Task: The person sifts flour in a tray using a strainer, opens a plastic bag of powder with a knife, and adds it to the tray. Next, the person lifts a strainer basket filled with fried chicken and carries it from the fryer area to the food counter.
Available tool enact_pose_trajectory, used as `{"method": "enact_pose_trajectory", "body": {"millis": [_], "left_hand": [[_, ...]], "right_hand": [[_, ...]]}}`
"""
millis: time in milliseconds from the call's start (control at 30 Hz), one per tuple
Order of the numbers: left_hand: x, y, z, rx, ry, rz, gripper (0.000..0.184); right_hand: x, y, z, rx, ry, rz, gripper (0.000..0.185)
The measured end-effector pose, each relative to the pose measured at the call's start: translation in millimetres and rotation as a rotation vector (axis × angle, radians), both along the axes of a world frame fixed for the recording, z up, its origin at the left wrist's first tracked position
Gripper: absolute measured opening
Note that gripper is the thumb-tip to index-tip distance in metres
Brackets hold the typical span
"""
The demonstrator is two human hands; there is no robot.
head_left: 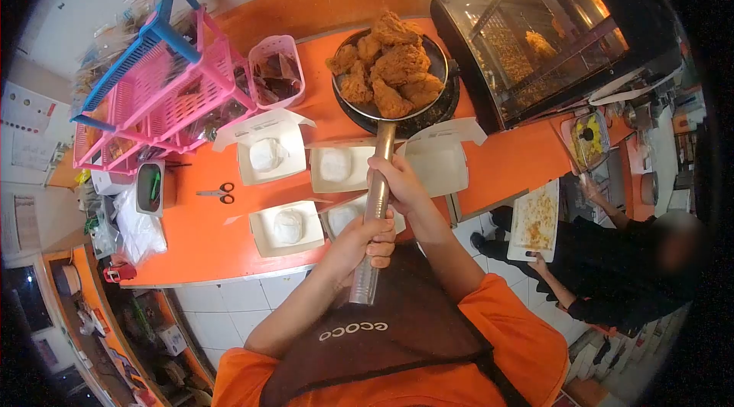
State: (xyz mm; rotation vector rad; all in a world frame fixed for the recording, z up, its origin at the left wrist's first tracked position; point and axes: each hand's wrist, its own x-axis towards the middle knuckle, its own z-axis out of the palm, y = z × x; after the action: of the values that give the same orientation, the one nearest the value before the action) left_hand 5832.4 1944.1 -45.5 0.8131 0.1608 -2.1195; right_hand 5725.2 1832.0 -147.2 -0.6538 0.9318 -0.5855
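Both my hands grip the silvery tube handle of a long-handled round strainer [388,131] heaped with fried chicken pieces [394,63]; the chicken hides most of its bowl. My left hand [367,242] is wrapped round the lower handle, near my apron. Farther up, my right hand [391,177] closes on the same handle. The bowl is over a dark round pan or stand [440,118] on the orange counter. Open white paper boxes surround the handle, among them a box [436,166] at the right with no round white bundle visible. Other boxes hold round white bundles [265,154].
A glass display warmer [535,32] stands at the back right. Pink and blue basket racks [172,78] and a pink basket [287,93] occupy the left. Scissors [216,193] lie on the counter [191,242]. At right, another person holds a white tray [534,219].
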Motion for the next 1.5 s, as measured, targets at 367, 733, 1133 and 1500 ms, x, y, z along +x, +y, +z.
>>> {"method": "enact_pose_trajectory", "body": {"millis": [367, 733, 1133, 1500], "left_hand": [[-23.6, -6.7, -4.3, -0.019, 0.038, 0.061, 0.013], [-46.8, -10.6, -39.1, -0.202, -0.071, -0.351, 0.039], [-24.6, 29.0, -57.8, -0.352, -0.255, -0.544, 0.066], [23.9, 92.4, -70.0, -0.304, -0.105, -0.497, 0.071]], "right_hand": [[-16.6, 3.0, 35.6, 0.003, 0.134, 0.043, 0.026], [-74.7, 41.5, 19.7, -0.032, -0.001, -0.036, 0.04], [-78.8, 111.1, 12.9, 0.097, -0.276, -0.278, 0.051], [-107.0, 219.5, -12.2, 0.121, -0.055, -0.473, 0.048]]}}
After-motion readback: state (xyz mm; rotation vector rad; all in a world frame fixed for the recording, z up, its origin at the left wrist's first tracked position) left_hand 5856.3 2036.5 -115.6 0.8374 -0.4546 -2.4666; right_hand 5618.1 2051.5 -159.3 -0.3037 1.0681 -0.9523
